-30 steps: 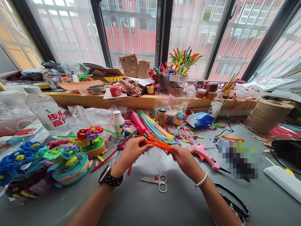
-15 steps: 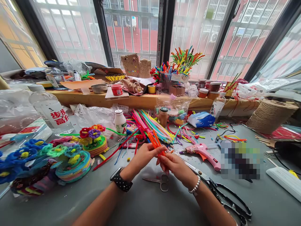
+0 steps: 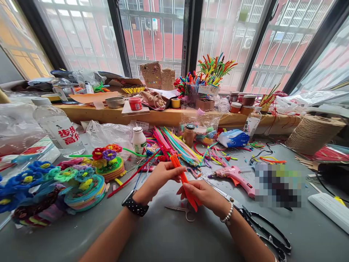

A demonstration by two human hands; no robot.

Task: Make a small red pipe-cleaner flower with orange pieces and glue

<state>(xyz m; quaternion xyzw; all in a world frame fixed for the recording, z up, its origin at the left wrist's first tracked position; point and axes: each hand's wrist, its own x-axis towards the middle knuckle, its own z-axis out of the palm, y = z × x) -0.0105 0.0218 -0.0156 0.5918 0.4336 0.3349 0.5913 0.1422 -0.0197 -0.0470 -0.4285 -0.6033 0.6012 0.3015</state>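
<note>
A bundle of orange pipe cleaners [image 3: 184, 178] slants between my two hands over the grey table. My left hand [image 3: 163, 177] pinches it near the upper end, thumb on top. Lower down, my right hand [image 3: 200, 193] is closed round it, and the lower ends stick out below the fingers. Small scissors [image 3: 184, 211] lie on the table beneath, partly hidden by the right hand. Large black-handled scissors [image 3: 256, 222] lie under and beside my right forearm. Just beyond my hands is a heap of many-coloured pipe cleaners [image 3: 174, 143].
A pink glue gun [image 3: 236, 178] lies to the right, with a large twine spool [image 3: 313, 134] behind. Pipe-cleaner flowers [image 3: 43, 178] and round coiled pieces [image 3: 85, 194] stand at left beside a water bottle [image 3: 56, 127]. A small white bottle [image 3: 138, 140] and a brown jar [image 3: 188, 134] stand behind the hands.
My hands have moved slightly apart, the left one a little to the left. More of the orange bundle now shows, its lower ends pointing down past my right hand.
</note>
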